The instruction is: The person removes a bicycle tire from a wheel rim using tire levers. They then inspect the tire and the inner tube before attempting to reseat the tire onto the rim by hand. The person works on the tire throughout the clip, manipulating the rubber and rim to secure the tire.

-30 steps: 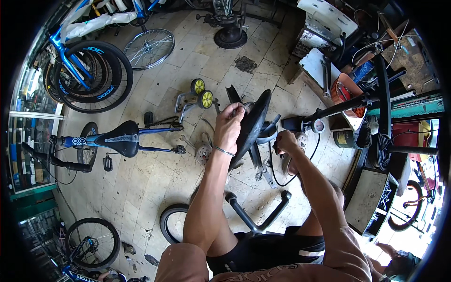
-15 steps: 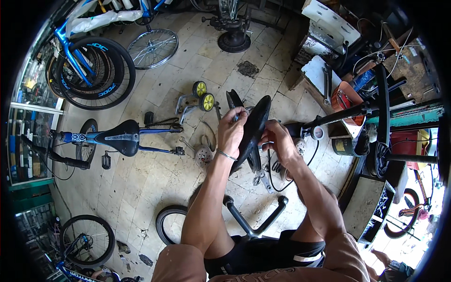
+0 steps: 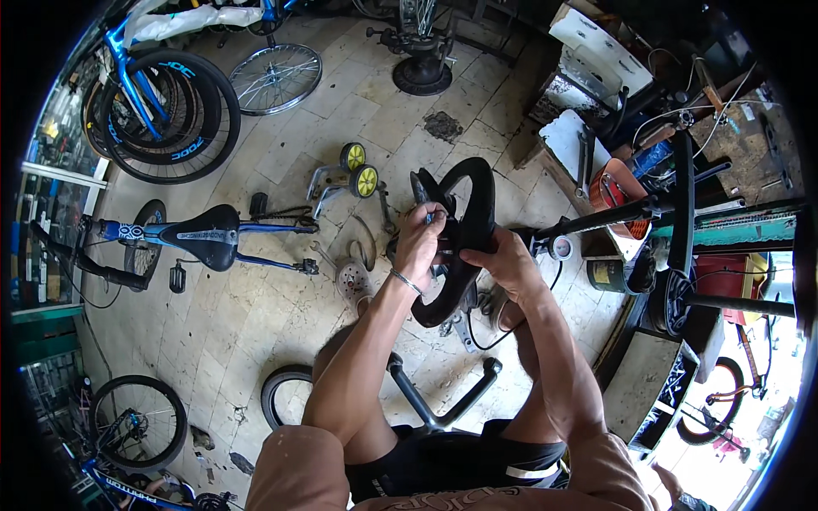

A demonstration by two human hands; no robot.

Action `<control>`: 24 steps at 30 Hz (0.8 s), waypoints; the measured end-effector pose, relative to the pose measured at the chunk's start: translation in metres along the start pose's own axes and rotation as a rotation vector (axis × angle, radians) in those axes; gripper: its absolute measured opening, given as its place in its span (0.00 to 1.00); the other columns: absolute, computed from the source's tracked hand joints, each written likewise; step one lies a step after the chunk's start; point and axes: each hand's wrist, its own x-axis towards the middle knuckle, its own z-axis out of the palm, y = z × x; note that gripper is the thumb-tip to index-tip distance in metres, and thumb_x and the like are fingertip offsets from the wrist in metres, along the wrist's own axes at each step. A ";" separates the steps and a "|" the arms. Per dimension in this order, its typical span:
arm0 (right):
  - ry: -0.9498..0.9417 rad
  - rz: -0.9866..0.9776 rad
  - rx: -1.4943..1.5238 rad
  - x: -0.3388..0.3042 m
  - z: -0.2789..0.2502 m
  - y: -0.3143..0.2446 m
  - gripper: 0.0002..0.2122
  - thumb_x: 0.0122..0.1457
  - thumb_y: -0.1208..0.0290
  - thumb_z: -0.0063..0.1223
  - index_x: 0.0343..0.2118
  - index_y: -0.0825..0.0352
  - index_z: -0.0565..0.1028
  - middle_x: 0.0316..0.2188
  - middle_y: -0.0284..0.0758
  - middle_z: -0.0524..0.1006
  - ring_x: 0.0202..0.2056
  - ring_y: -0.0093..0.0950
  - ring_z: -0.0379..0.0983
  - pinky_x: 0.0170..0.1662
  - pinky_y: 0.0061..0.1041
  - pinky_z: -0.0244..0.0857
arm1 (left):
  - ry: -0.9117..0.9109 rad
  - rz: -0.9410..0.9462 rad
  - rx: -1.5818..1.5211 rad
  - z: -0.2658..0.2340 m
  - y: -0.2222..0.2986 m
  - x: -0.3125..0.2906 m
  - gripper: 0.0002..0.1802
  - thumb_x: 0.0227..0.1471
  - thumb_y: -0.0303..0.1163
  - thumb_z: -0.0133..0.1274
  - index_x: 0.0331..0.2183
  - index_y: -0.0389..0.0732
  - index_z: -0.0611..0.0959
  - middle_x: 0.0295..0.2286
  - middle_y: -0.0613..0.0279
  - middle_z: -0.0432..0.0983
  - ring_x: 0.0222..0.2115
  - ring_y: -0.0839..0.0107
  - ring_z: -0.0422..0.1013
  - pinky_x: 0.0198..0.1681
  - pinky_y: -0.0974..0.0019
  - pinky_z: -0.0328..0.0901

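While right hand (image 3: 510, 261) grips tire (image 3: 482, 192), tub (image 3: 623, 176) contents unclear.

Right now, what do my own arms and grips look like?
Your left grip and right grip are both ungloved. A thin, silvery bracelet circles the left wrist; none shows on the right. Both forearms are bare, below short, loose sleeves in a dusty pinkish brown, with no clear marking on them.
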 end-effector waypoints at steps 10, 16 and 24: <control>0.260 -0.164 -0.638 -0.013 0.000 -0.021 0.13 0.45 0.71 0.68 0.28 0.73 0.77 0.22 0.44 0.77 0.24 0.32 0.74 0.30 0.29 0.66 | 0.030 0.136 -0.006 0.013 -0.018 0.007 0.03 0.58 0.34 0.52 0.35 0.48 0.78 0.24 0.74 0.67 0.21 0.83 0.60 0.19 0.74 0.59; 0.104 -0.204 -0.309 0.007 -0.029 0.006 0.13 0.46 0.69 0.68 0.31 0.72 0.77 0.19 0.37 0.76 0.21 0.22 0.67 0.27 0.26 0.63 | 0.006 0.309 0.256 0.019 -0.017 0.004 0.06 0.59 0.35 0.51 0.37 0.45 0.78 0.23 0.75 0.65 0.22 0.85 0.60 0.19 0.76 0.58; -0.158 -0.045 -0.500 -0.019 -0.008 -0.028 0.11 0.50 0.75 0.66 0.36 0.71 0.79 0.29 0.31 0.80 0.27 0.15 0.71 0.31 0.18 0.65 | 0.257 0.608 0.361 0.018 -0.032 0.005 0.07 0.59 0.34 0.51 0.34 0.42 0.78 0.14 0.71 0.62 0.15 0.83 0.55 0.16 0.71 0.50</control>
